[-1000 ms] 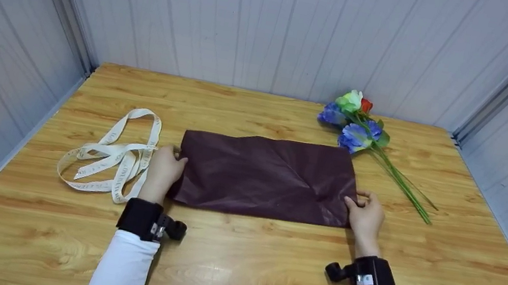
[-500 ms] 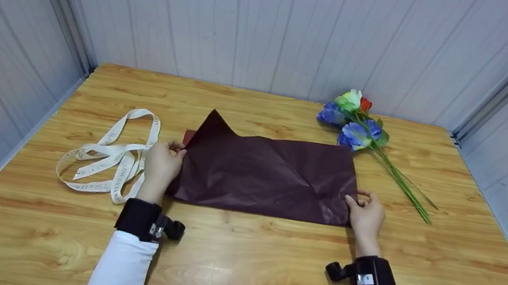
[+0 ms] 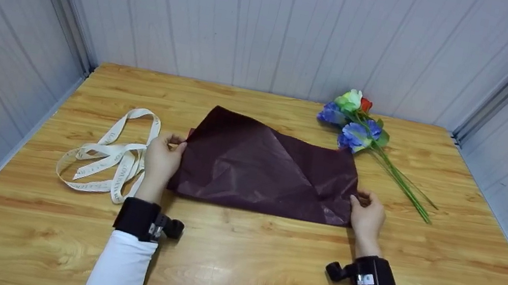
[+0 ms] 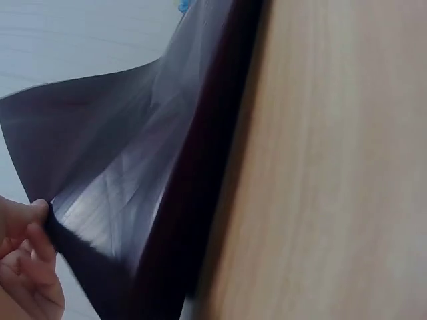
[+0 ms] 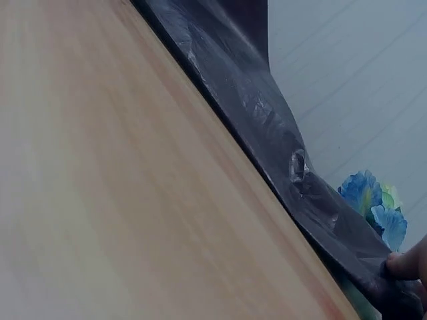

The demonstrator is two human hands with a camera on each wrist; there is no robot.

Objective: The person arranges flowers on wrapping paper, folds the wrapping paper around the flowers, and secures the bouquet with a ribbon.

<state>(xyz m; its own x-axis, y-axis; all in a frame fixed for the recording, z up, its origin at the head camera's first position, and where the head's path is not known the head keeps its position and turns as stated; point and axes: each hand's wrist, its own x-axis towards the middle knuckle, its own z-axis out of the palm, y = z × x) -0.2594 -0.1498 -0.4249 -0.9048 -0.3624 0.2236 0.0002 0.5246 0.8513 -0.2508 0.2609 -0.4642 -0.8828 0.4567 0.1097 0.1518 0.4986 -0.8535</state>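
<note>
A dark maroon sheet of wrapping paper [image 3: 260,169], folded over and creased, lies across the middle of the table. My left hand [image 3: 163,158] pinches its left edge between thumb and fingers. In the left wrist view that edge of the paper [image 4: 113,160] stands lifted, its upper corner rising free above my left hand [image 4: 27,260]. At the other end, my right hand [image 3: 367,215] pinches the right edge low down. The right wrist view shows my right thumb [image 5: 403,263] pressing on the paper [image 5: 267,127]. A reddish layer peeks out behind the raised left corner.
A loosely looped white printed ribbon [image 3: 125,157] lies left of my left hand. Artificial flowers [image 3: 356,134] in blue, white and red lie at the back right, stems pointing toward the front right. Pale panel walls [image 3: 263,25] enclose the wooden table [image 3: 242,274] on three sides.
The paper's upper left corner has come up off the layer beneath, and its far edge now slants. My left hand has shifted slightly up and away along the edge; the right hand has barely moved.
</note>
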